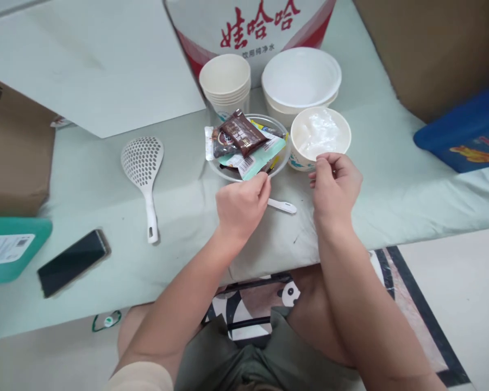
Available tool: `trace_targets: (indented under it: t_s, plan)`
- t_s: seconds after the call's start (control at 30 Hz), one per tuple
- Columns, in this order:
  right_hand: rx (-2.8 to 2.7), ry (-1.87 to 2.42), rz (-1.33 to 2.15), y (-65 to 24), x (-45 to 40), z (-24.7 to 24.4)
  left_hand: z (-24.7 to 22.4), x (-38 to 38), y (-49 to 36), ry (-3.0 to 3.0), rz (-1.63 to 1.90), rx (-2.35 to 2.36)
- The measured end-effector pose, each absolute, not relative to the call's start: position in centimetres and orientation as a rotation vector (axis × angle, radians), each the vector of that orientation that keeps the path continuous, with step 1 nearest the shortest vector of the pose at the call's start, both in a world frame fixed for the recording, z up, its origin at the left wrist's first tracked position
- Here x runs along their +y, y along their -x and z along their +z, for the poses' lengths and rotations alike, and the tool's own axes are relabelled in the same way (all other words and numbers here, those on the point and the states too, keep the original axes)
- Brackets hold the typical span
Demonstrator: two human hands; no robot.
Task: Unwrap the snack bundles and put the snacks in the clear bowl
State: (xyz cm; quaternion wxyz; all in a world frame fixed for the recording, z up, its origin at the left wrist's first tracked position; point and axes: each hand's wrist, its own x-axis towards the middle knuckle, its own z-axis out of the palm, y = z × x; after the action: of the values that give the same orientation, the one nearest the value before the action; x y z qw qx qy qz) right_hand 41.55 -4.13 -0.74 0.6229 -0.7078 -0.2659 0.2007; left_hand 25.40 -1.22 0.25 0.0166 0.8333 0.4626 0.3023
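Note:
My left hand (244,206) is closed in a fist at the near edge of a clear plastic bowl (286,157). Whatever its fingers grip is hidden. Piled in that bowl are several snack packets, among them a dark brown packet (244,133) and a mint-green packet (264,155). From behind the fist a white plastic handle (284,206) sticks out to the right, low over the cloth. With thumb and fingers pinched, my right hand (337,182) holds the near rim of a paper bowl (299,158). Inside that bowl lies crinkled clear plastic (324,133).
Behind stand stacked paper cups (228,76), white bowls (301,79) and a printed carton (248,27). A white slotted skimmer (144,163) and a phone (73,262) lie left, beside a green box (14,250). At right is a blue container (464,130).

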Motion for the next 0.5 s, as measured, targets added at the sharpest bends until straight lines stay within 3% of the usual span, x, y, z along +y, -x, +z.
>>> trace_targets:
  t_s: [0.5]
  plan:
    - [-0.497,1.491,0.422,-50.1,-4.2,-3.3,-1.2,-4.9,-35.7,-2.801,1.042,1.073]
